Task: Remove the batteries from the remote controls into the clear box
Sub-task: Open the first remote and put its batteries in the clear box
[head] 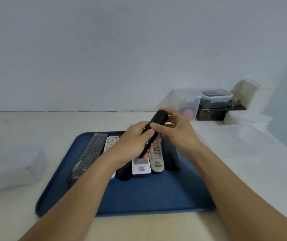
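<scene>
- Dark blue rounded-corner tray on pale tabletop; holds a row of remotes at its far half: long black remote w/ small buttons at left, white remote w/ coloured buttons just right of it, white remote w/ printed label, grey remote w/ rows of buttons, plain black remote at right.
- Black smooth-backed remote held above tray, tilted, far end up and to the right.
- Left hand wrapped round its lower half, thumb across the back.
- Right hand grips upper half, fingers curled round far end, thumb pressed on the back.
- Clear plastic box on table right of tray, near-side; contents hard to make out, prob. empty.
- Far right: tall clear lidded tub w/ red round item; clear clip-lid box w/ dark contents on a dark block.
- Whitish blurred box left of tray.
- Plain pale grey-blue wall behind.
</scene>
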{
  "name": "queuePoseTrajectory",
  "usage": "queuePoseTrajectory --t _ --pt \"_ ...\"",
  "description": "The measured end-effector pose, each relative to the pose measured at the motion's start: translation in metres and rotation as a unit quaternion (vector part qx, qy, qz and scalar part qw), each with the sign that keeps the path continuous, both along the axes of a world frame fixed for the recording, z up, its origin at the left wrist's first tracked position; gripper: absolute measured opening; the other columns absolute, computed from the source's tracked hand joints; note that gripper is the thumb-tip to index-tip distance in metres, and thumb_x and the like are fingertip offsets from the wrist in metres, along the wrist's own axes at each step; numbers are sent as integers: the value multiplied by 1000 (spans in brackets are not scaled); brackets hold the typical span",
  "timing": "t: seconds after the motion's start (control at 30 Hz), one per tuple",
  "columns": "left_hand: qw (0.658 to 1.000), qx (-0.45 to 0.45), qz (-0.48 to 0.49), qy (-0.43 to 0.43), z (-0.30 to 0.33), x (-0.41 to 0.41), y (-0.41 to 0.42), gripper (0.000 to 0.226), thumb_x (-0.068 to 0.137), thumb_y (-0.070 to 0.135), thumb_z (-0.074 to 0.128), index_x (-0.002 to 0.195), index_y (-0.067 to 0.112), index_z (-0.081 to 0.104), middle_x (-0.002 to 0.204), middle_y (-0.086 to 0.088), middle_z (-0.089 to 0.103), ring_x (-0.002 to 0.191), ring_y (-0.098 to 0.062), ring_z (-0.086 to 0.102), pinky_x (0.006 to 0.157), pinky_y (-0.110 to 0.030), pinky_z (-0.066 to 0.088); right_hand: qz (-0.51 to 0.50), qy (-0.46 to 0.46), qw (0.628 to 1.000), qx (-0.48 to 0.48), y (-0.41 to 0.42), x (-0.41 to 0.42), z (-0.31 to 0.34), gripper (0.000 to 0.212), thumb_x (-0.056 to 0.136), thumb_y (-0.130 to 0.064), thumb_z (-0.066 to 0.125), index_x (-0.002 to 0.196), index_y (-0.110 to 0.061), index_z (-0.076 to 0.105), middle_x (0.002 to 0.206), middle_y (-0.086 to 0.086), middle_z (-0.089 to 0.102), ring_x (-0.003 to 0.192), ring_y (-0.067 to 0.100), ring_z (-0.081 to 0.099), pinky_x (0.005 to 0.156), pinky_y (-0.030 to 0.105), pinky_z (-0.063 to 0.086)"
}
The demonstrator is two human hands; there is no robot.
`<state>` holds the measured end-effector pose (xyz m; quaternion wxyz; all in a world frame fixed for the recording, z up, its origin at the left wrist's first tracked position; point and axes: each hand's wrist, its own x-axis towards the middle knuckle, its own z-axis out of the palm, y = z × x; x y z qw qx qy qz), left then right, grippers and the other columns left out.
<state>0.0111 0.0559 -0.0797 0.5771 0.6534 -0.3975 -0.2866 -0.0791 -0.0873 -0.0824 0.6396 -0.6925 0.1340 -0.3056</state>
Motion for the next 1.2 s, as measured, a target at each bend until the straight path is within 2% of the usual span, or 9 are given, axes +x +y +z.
queuePoseTrajectory --t 0.1,0.2,0.5,0.8,0.97,1.03,1.1,1.17,1.2 --pt "1000 -17 4 -5 -4 -13 5 19 108 19 45 115 17 63 81 2 70 55 -14 52 41 -25 39 -4 -9 999 34 10 -10 1 49 77 -8 84 120 -12 61 97 17 67 68 25 64 81 49 58" --pt "1000 -6 9 -26 -11 -19 7 18 108 22 44 115 23 61 77 5 69 50 -12 48 39 -23 36 -23 4 1000 -8 11 -14 -3 49 75 -9 86 118 -12 64 100 18 70 83 24 69 82 40 59" --pt "1000 -16 9 -17 -16 -11 -1 18 108 26 46 119 26 60 72 3 66 52 -12 47 42 -24 39 -24 -2 999 -42 -4 -4 -9 48 73 -16 88 114 -18 65 97 15 71 93 33 71 86 44 60" --pt "1000 -12 15 8 -17 1 0 15 106 29 52 115 23 61 72 -4 63 51 -15 47 41 -25 37 -27 -10 999 -30 -2 3 -10 44 75 -15 86 113 -13 66 95 19 71 78 23 70 74 34 61" --pt "998 20 50 17 -22 0 -2 20 104 37 53 112 18 54 71 -5 67 44 -11 50 39 -22 38 -26 -17 997 -65 -7 0 -9 19 83 -12 79 101 -9 72 77 -5 73 69 8 70 65 18 53" --pt "995 8 92 29 -21 1 -2 33 101 48 54 109 16 55 67 -1 66 43 -11 50 39 -22 39 -46 -36 998 -26 -11 -3 -4 5 87 -11 75 90 -8 72 69 -6 68 62 4 62 59 16 48" --pt "988 -26 142 46 -17 7 0 42 99 55 53 104 14 57 63 -1 64 45 -14 51 39 -24 40 -30 -50 991 122 -17 -7 1 11 91 -11 70 81 -9 66 68 -1 58 57 7 51 52 17 43" --pt "979 -60 179 76 -13 17 4 34 105 43 48 104 10 58 63 -5 63 45 -17 50 39 -26 40 14 2 975 223 -19 -9 3 12 93 -11 68 84 -6 62 70 3 53 51 8 47 44 16 42" --pt "977 -68 182 92 -12 20 6 29 107 35 45 105 9 57 63 -6 63 45 -18 50 39 -26 41 29 50 976 210 -18 -10 1 11 92 -12 68 88 -3 63 70 5 54 48 8 46 42 16 41"
